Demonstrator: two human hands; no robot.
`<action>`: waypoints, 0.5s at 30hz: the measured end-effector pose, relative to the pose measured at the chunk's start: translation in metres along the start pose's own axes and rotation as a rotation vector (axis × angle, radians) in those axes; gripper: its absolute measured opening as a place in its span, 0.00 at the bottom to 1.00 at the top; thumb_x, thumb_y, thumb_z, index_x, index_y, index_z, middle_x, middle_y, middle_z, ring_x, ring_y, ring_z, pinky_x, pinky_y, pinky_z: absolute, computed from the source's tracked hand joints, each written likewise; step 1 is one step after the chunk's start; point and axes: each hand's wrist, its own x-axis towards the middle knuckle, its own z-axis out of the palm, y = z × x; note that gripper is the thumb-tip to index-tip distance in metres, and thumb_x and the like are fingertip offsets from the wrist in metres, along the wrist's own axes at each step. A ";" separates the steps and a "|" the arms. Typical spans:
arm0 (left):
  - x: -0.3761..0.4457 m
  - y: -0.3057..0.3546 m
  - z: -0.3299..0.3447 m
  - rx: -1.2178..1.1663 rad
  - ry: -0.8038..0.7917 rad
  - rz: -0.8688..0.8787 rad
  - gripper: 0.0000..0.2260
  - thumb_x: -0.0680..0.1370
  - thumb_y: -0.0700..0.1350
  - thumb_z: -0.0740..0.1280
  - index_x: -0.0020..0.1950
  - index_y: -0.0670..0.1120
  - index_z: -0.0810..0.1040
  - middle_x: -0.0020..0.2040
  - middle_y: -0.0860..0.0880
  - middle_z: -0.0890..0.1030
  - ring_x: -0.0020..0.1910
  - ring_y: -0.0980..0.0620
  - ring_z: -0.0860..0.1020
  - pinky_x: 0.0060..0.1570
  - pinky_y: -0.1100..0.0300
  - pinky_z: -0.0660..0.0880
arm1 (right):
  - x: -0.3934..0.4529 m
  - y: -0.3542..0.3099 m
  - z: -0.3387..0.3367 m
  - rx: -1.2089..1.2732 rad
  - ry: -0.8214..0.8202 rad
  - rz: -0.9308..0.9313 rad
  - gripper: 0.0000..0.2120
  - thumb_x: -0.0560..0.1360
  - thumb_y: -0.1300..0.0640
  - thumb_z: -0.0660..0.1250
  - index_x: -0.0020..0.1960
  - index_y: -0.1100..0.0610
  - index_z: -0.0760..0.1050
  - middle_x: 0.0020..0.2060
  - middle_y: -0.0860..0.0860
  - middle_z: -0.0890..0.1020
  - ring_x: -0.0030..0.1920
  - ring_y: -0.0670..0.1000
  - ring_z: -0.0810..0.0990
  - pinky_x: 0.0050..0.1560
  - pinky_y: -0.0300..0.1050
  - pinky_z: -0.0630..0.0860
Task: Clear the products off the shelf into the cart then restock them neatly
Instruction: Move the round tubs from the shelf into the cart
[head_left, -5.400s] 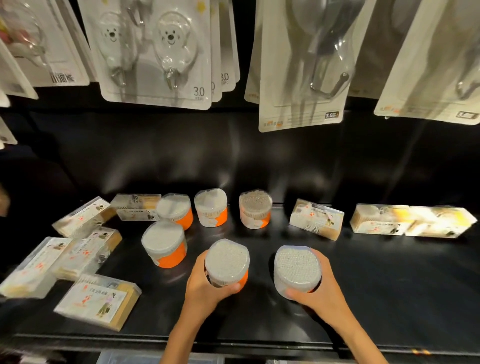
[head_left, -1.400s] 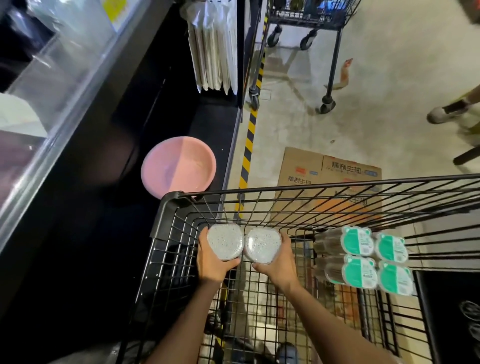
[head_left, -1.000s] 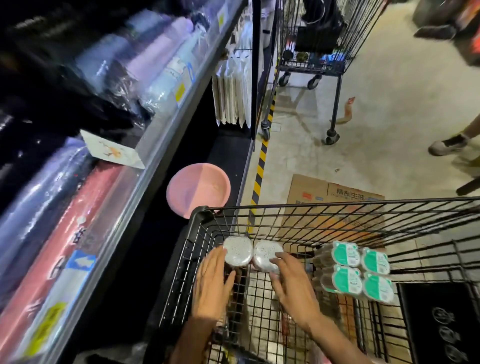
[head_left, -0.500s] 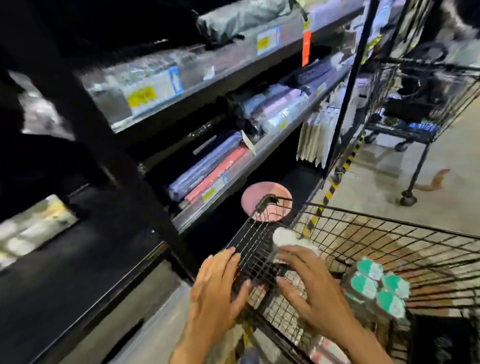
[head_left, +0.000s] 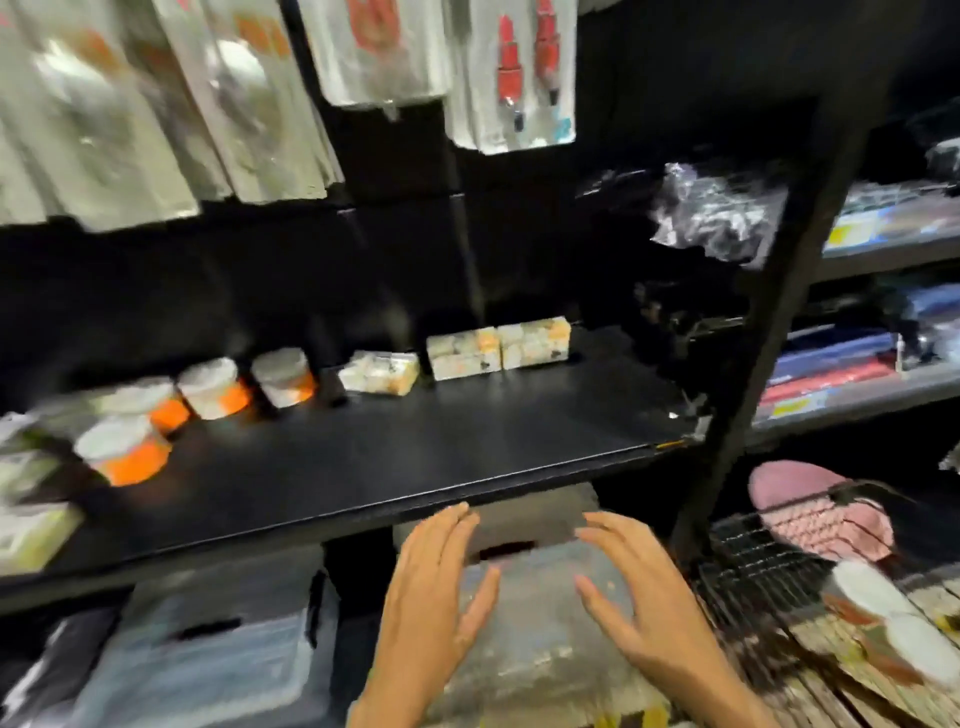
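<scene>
On the shelf (head_left: 415, 457), 4 orange tubs (head_left: 124, 449) sit at the left, boxes (head_left: 498, 345) farther right along the back. Below its front edge, the left hand (head_left: 434, 582) and right hand (head_left: 641, 597) hover spread wide, empty. Best to take 1 tub per hand, nearest first. The cart (head_left: 753, 561) waits at right.

A black shelf (head_left: 415, 447) is seen, blurred by motion. Along its back left, four round tubs with orange bands (head_left: 215, 387) are stood, white-topped. Further right at the back, three clear rectangular boxes (head_left: 498, 348) are laid in a row. More pale packs (head_left: 31, 530) are placed at the left edge.
</scene>
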 end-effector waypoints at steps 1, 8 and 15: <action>-0.013 -0.018 -0.015 -0.007 0.032 -0.050 0.21 0.77 0.56 0.60 0.65 0.46 0.74 0.66 0.52 0.73 0.66 0.55 0.69 0.68 0.63 0.61 | 0.008 -0.018 0.016 0.048 -0.007 -0.018 0.21 0.75 0.38 0.60 0.61 0.49 0.75 0.62 0.43 0.73 0.66 0.36 0.66 0.65 0.29 0.60; -0.096 -0.138 -0.125 0.025 0.212 -0.226 0.21 0.79 0.60 0.57 0.68 0.51 0.68 0.67 0.55 0.72 0.67 0.58 0.68 0.66 0.60 0.65 | 0.051 -0.153 0.151 0.166 -0.126 -0.148 0.21 0.74 0.37 0.58 0.63 0.44 0.72 0.62 0.34 0.69 0.66 0.35 0.65 0.65 0.30 0.60; -0.156 -0.220 -0.206 0.178 0.211 -0.350 0.26 0.75 0.61 0.62 0.69 0.49 0.70 0.68 0.54 0.71 0.68 0.57 0.67 0.67 0.61 0.64 | 0.069 -0.246 0.243 0.206 -0.244 -0.280 0.23 0.73 0.38 0.59 0.64 0.45 0.71 0.63 0.35 0.69 0.67 0.35 0.64 0.64 0.31 0.62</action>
